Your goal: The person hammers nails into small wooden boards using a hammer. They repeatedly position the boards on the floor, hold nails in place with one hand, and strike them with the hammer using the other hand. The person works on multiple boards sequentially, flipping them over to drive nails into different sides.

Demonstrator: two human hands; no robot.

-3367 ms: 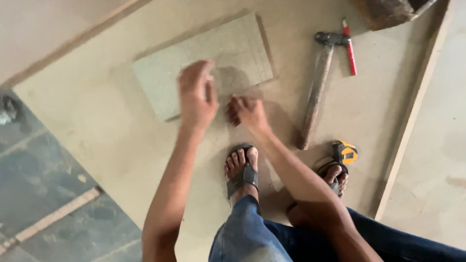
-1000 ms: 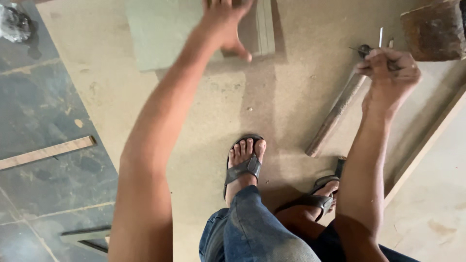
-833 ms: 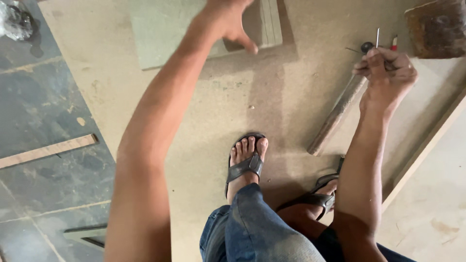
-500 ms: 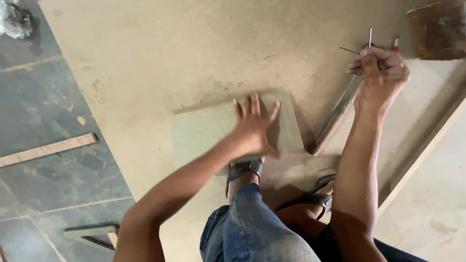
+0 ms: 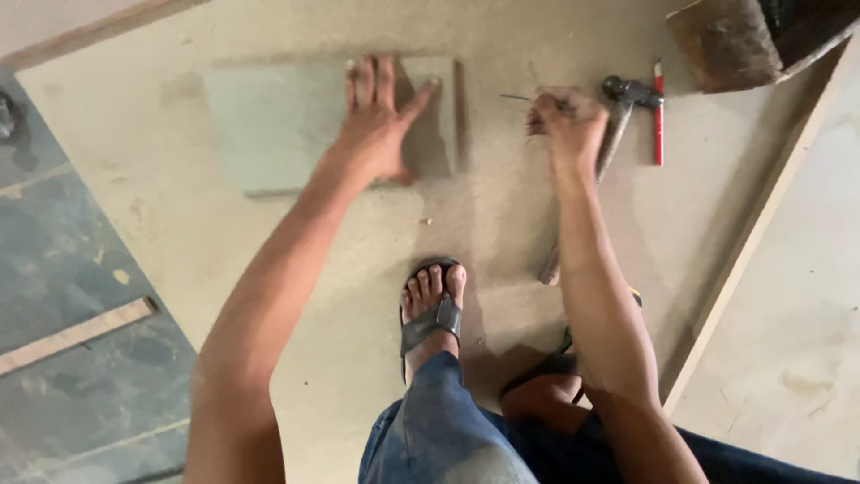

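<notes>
The small grey-green panel (image 5: 296, 121) lies flat on the large tan board (image 5: 269, 269), pinned under the left hand (image 5: 381, 125), whose fingers are spread wide and pressed palm-down near the panel's right end; it grips nothing, only bears down. Just to the right of that hand, the right hand (image 5: 566, 121) is closed in a pinch around a thin nail (image 5: 518, 97) (or a pin; it is too slim to tell), its tip pointing back toward the panel. Beyond the right hand lie a hammer (image 5: 618, 116) and a red pencil (image 5: 658, 112).

The panel could slide if the flat palm eases off, since nothing else seems to fix it, and the nail could slip from so fine a pinch.

Both arms reach forward, nearly straight. A sandalled foot (image 5: 432, 309) rests on the board below the hands.
</notes>
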